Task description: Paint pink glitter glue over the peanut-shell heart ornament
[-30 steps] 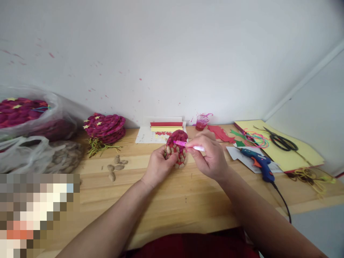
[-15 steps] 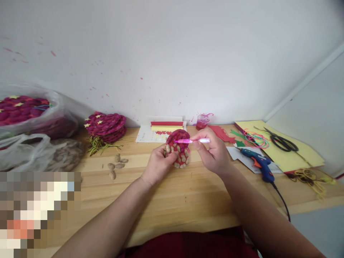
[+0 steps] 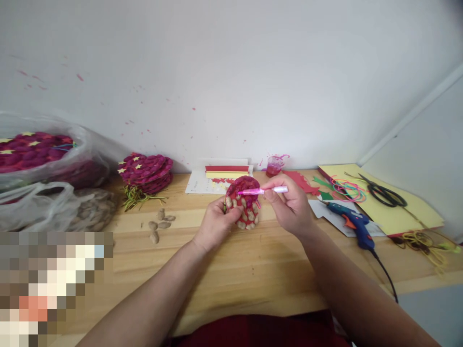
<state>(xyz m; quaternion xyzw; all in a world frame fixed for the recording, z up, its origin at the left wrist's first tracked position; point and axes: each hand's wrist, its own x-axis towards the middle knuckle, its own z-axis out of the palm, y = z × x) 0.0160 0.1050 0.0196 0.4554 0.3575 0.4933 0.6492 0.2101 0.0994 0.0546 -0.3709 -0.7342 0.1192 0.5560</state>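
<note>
My left hand (image 3: pixel 217 220) grips the left edge of a round red piece (image 3: pixel 247 185) covered with peanuts, its thumb lying over the front. The upper peanuts are painted magenta; the lower ones keep their pale shell colour. In my right hand (image 3: pixel 291 207) is a slim brush (image 3: pixel 278 189) with a whitish handle, pinched between thumb and fingers. Its pink tip touches the upper left part of the round piece. Behind my right hand, near the wall, stands a small clear cup (image 3: pixel 274 167) of pink liquid.
Loose peanuts (image 3: pixel 154 225) lie left of my hands. Further left are a stack of magenta peanut discs (image 3: pixel 146 168) and plastic bags (image 3: pixel 87 154). At right are a blue glue gun (image 3: pixel 356 224) with its cord, black scissors (image 3: pixel 385 193), cords and yellow sheets (image 3: pixel 415 207).
The whole view has shifted slightly, with things appearing a little further right and lower. Both hands keep their holds, and the brush tip stays on the upper part of the round piece.
</note>
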